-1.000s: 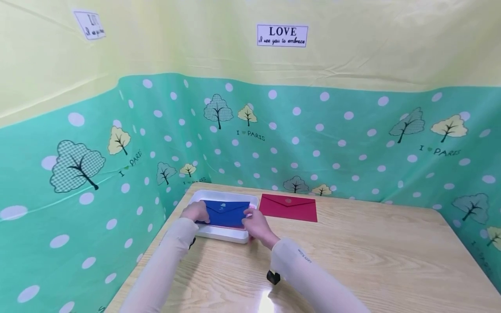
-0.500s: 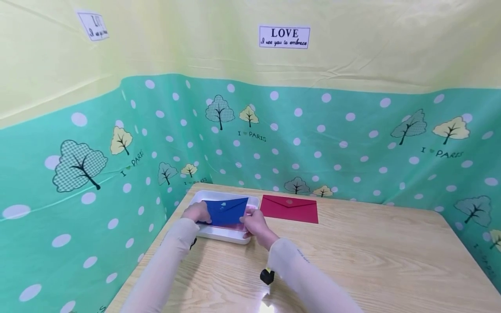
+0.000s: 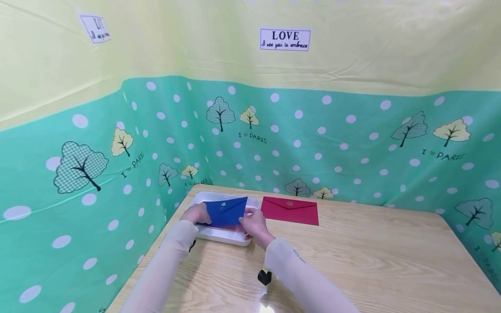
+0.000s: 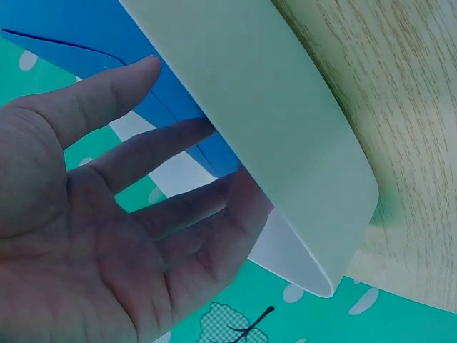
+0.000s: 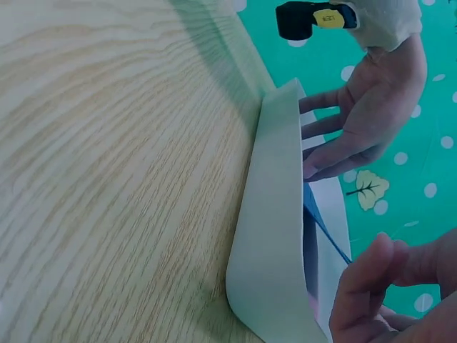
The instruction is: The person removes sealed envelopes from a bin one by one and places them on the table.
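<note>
A blue envelope (image 3: 227,211) with a flap and a small light emblem lies tilted in a white tray (image 3: 225,235), its right end raised. My right hand (image 3: 255,224) pinches the envelope's right edge between thumb and finger. At the other end, my left hand (image 3: 196,213) reaches over the tray's left side. In the left wrist view, the left hand's extended thumb and fingers (image 4: 143,153) touch the envelope's corner, with some fingertips hidden behind the tray wall. Something flat and pink (image 3: 236,228) shows beneath the envelope. A red envelope (image 3: 289,210) lies flat right of the tray.
The tray stands near the back left corner of a wooden table (image 3: 372,252). Cloth curtains (image 3: 332,143) with dots and trees rise behind and to the left. A black camera (image 3: 264,277) hangs below the right wrist.
The blue envelope has gone from lying nearly level to tilted, its right end raised and shifted slightly left with my right hand. The left hand stays in place. The head view has shifted a little.
</note>
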Tool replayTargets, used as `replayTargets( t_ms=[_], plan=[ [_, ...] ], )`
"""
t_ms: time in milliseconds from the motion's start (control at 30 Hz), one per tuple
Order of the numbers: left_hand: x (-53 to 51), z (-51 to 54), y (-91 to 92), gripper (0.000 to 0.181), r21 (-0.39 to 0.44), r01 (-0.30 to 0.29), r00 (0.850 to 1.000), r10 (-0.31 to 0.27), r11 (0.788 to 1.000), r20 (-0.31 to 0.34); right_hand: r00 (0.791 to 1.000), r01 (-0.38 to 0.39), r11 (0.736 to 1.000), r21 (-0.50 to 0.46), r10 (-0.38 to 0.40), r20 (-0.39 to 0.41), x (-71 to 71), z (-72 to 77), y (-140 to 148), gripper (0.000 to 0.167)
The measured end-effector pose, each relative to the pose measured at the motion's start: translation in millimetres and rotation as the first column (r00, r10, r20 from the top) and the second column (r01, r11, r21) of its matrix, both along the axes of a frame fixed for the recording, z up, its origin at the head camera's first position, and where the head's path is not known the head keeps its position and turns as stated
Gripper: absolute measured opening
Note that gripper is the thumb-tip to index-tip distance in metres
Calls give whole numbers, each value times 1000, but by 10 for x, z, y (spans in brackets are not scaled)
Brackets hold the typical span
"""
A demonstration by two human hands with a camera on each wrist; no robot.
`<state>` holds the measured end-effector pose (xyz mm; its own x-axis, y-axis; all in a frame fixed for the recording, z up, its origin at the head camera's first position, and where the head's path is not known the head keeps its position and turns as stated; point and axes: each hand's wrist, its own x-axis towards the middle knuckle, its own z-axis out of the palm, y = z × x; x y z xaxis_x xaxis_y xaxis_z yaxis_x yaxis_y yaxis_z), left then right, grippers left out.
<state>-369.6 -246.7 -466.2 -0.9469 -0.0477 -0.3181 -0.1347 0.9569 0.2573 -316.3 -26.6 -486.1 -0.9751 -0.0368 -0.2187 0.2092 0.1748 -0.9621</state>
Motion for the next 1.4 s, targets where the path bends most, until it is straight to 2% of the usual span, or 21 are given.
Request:
replayTargets(
  t_ms=[233,667,833,1000,1233,1400],
  plan=[
    [-11,-8,-1,47,14,2,999,-2,1000,-37,999,38,996,82,-39,5,-37,-28,46,36],
    [31,8,10,49,-6,-3,1000,3,1000,-30,999,47,997,56,-48,10,-59,-54,79,17],
    [68,27,24,49,-14,0,1000,-1,1000,-23,997,73,996,50,-74,20,-42,-50,106,14],
    [63,46,38,55,-15,4,1000,-5,1000,-29,995,100,993,58,-101,10,-49,-41,159,13],
    [58,50,48,55,6,14,999,-14,1000,-40,996,90,994,60,-91,18,-67,-46,244,19],
    [81,60,81,56,7,14,999,-14,1000,-37,996,82,996,28,-83,20,-54,-65,304,20]
  ],
)
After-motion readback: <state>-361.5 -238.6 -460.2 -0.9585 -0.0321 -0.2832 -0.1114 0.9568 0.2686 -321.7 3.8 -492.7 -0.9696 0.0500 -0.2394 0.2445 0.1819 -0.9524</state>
